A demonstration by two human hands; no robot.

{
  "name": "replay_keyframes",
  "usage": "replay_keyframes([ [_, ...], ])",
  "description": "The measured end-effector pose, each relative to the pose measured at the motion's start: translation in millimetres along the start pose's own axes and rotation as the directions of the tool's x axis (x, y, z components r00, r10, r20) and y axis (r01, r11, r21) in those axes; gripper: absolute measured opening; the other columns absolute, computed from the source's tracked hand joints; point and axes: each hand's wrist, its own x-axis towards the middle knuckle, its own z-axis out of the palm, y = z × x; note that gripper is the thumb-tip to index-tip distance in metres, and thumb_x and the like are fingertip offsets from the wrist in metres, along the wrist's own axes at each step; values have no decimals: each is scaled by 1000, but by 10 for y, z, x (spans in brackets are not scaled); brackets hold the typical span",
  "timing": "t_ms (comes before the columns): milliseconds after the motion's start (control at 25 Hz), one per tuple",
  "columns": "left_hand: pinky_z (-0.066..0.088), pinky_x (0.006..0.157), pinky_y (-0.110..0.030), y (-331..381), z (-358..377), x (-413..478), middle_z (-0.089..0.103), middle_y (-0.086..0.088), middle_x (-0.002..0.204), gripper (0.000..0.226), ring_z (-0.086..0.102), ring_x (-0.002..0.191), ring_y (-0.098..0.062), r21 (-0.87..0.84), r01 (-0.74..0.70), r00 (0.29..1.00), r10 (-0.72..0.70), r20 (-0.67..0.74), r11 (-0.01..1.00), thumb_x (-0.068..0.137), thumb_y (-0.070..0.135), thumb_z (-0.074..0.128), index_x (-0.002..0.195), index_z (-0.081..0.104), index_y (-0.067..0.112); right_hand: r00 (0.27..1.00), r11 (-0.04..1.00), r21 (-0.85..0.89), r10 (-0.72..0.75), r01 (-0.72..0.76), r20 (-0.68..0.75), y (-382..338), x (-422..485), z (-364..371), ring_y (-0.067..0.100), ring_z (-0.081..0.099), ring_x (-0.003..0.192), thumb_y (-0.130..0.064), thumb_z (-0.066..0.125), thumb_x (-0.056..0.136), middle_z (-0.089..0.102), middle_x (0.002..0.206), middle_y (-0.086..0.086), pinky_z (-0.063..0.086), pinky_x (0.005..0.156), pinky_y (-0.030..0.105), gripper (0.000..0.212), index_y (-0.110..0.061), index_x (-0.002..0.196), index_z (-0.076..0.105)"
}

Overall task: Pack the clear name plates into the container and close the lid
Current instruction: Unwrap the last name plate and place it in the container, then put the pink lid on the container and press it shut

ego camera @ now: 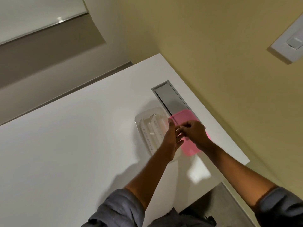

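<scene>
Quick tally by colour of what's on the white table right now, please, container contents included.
Clear container: 1
Clear name plates in the container: at least 2 show lettering; more cannot be told
Pink lid, lying beside the container: 1
Grey recessed panel in the table: 1
Total: at least 5

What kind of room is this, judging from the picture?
Probably an office or meeting room: a white tabletop with a grey metal cable hatch, a white wall switch on the yellow wall, and what looks like a whiteboard.
</scene>
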Motion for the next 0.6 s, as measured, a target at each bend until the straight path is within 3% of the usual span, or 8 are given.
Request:
replay_keyframes([
  [200, 27, 131, -50, -232, 462, 186, 34, -11, 175, 90, 30, 163, -33, 150, 90, 993, -99, 58, 985, 103, 77, 19, 168, 34, 15, 994, 993, -78, 77, -84, -83, 459, 99, -346, 25, 77, 80, -12, 72, 93, 80, 86, 6, 65, 80, 40, 11, -6, 99, 79],
  [280, 26, 130, -52, -327, 568, 262, 27, -9, 178, 84, 23, 165, -32, 225, 105, 991, -120, 55, 969, 105, 75, 19, 168, 36, 22, 988, 981, -158, 94, -113, -121, 638, 134, -424, 26, 76, 83, -10, 70, 91, 79, 86, 7, 62, 79, 37, 12, -5, 97, 79],
  [400, 26, 129, -53, -414, 696, 339, 26, -9, 178, 73, 26, 163, -32, 303, 85, 995, -99, 30, 949, 110, 68, 19, 169, 31, 28, 978, 953, -244, 147, -181, -148, 896, 165, -507, 31, 75, 96, -7, 70, 89, 80, 100, 12, 55, 81, 31, 19, -3, 106, 77],
  [600, 31, 128, -54, -515, 736, 462, 35, -9, 174, 71, 35, 159, -35, 379, 134, 989, -148, 8, 916, 111, 66, 18, 168, 30, 27, 964, 921, -291, 227, -259, -140, 1107, 221, -536, 37, 70, 119, -17, 75, 85, 73, 130, 18, 59, 101, 48, 51, -7, 134, 67],
])
